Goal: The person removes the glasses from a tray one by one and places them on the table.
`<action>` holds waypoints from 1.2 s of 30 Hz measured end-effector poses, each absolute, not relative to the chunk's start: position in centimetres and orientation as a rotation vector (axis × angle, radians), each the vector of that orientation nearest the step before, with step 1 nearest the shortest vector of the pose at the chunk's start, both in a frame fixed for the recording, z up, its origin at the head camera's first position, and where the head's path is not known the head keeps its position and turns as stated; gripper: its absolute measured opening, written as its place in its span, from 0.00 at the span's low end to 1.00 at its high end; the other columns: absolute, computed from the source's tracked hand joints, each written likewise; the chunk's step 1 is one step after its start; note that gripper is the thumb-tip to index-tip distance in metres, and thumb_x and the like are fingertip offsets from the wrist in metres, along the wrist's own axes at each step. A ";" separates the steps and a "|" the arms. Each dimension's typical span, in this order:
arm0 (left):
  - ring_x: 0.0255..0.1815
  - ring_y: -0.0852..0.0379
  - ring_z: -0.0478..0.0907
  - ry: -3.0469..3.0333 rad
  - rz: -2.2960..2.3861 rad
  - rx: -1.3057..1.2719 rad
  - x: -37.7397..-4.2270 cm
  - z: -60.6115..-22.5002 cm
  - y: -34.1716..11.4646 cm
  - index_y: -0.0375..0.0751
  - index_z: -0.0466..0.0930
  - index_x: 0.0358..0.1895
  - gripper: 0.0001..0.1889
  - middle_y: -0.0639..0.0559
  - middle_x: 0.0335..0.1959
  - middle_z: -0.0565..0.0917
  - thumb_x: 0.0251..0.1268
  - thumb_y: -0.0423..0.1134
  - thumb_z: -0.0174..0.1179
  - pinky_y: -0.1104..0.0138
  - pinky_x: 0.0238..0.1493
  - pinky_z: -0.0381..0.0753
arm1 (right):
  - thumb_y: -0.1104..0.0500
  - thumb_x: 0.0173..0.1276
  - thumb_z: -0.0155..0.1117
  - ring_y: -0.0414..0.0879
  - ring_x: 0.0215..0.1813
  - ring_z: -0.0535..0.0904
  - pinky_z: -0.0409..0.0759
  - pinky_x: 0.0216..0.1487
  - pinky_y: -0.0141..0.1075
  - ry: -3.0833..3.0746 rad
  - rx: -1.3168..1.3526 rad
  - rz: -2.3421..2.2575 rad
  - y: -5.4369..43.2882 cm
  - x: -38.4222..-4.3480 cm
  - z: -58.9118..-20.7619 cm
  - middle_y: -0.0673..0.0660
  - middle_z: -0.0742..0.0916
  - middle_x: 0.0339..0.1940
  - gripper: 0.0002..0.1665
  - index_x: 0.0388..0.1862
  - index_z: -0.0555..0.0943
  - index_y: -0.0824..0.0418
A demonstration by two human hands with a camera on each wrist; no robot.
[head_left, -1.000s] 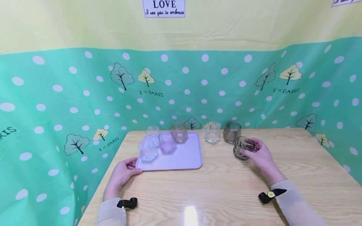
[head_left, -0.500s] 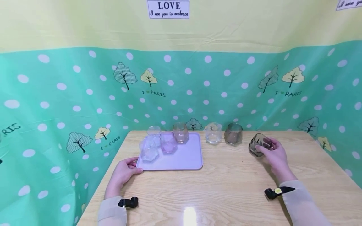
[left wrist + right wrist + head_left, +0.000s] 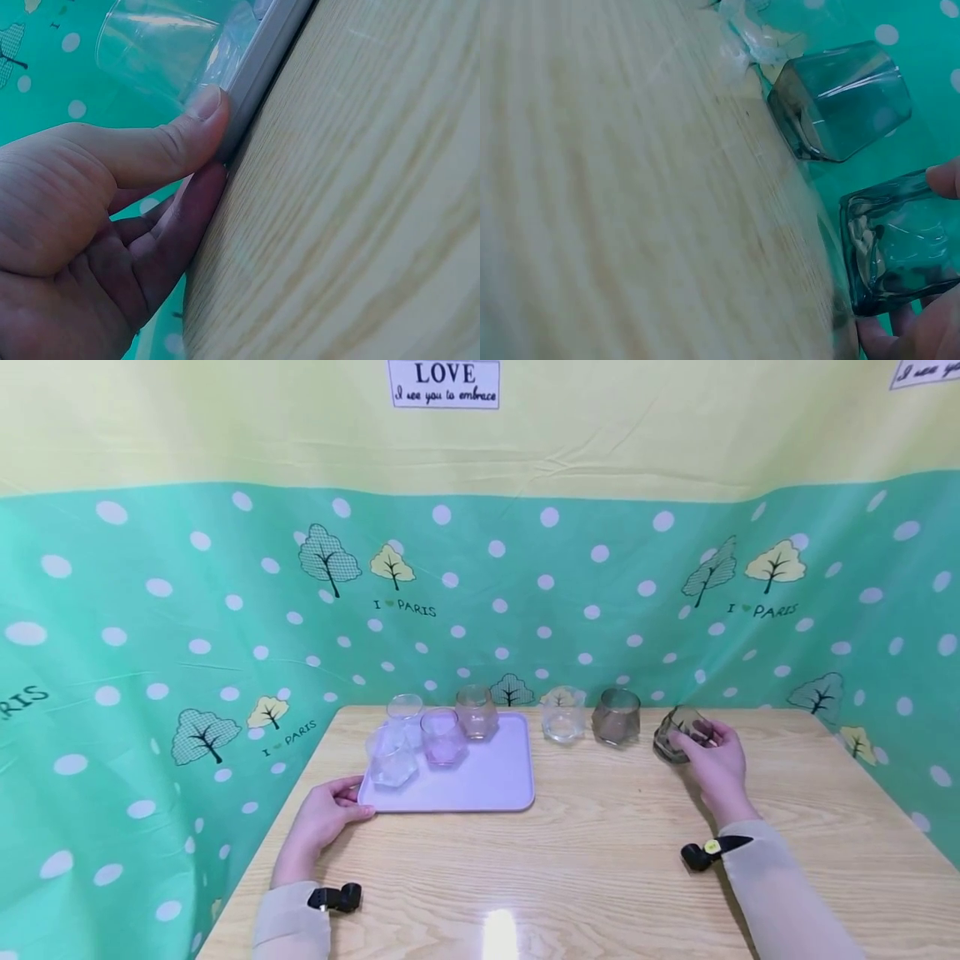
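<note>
My left hand (image 3: 327, 814) holds the front-left corner of a pale purple tray (image 3: 480, 781); in the left wrist view the thumb lies against the tray's rim (image 3: 251, 82). Toward the table's back right, my right hand (image 3: 722, 768) grips a smoky grey drinking glass (image 3: 677, 737) by its sides. In the right wrist view, this faceted glass (image 3: 900, 244) sits between thumb and fingers, its base close to the table. A second smoky glass (image 3: 617, 720) stands just to its left, then a clear glass (image 3: 564, 718).
On the tray stand a pink glass (image 3: 444, 743), an amber glass (image 3: 477, 717) and two clear glasses, one at the front left (image 3: 393, 764) and one behind (image 3: 405, 714). The wooden table (image 3: 585, 868) ends at a green dotted curtain (image 3: 420, 552).
My right hand has carried the smoky glass rightward, away from the other smoky glass, then slightly toward the back. My left hand stays at the tray corner.
</note>
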State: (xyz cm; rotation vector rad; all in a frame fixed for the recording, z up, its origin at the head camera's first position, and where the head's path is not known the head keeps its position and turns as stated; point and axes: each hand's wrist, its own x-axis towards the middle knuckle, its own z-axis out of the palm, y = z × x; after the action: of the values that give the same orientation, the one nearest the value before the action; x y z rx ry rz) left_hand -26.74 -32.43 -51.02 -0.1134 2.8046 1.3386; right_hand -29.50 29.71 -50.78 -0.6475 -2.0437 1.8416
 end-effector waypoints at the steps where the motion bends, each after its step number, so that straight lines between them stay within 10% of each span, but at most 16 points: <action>1: 0.41 0.54 0.82 2.808 1.338 -0.113 -26.7 -51.0 -32.4 0.29 0.78 0.70 0.38 0.44 0.45 0.86 0.57 0.36 0.82 0.63 0.46 0.80 | 0.50 0.69 0.79 0.47 0.71 0.71 0.75 0.64 0.28 -2.053 -0.646 1.832 29.7 -29.6 -50.8 0.50 0.75 0.74 0.53 0.83 0.59 0.58; 19: 0.41 0.54 0.82 2.806 1.317 -0.141 -26.9 -51.1 -32.2 0.30 0.79 0.71 0.37 0.44 0.46 0.86 0.57 0.37 0.82 0.63 0.47 0.79 | 0.40 0.68 0.79 0.62 0.75 0.69 0.77 0.65 0.49 -2.379 -0.478 1.556 30.8 -31.4 -50.8 0.68 0.69 0.81 0.59 0.84 0.58 0.63; 36: 0.41 0.53 0.81 2.812 1.312 -0.136 -26.9 -51.1 -32.4 0.29 0.78 0.71 0.38 0.43 0.46 0.84 0.58 0.37 0.82 0.63 0.46 0.79 | 0.52 0.73 0.77 0.72 0.79 0.63 0.68 0.74 0.60 -2.451 -0.379 1.550 31.1 -32.1 -50.0 0.75 0.62 0.83 0.57 0.86 0.52 0.68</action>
State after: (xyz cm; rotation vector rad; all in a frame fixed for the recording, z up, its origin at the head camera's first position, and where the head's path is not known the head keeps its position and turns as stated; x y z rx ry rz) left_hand -26.88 -32.37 -51.12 -0.1363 2.8115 1.3124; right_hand -32.06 31.07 -50.05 -0.3793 -2.4509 1.5500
